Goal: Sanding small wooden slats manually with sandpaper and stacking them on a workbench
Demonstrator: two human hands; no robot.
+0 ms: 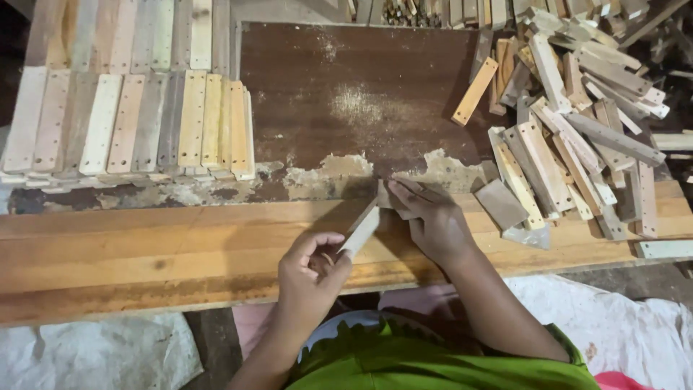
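Observation:
A short pale wooden slat (363, 227) is tilted over the front planks of the workbench (144, 245). My left hand (312, 271) grips its near end. My right hand (432, 220) rests on the far end and presses a small brownish piece, possibly sandpaper (386, 193), against the slat. Pale sawdust (339, 170) lies on the dark board just beyond my hands.
Neat rows of drilled wooden slats (137, 123) are stacked at the back left. A loose heap of similar slats (570, 123) fills the right side. A dark board (361, 87) covers the bench's middle. White sacking (94, 354) lies below the bench's front edge.

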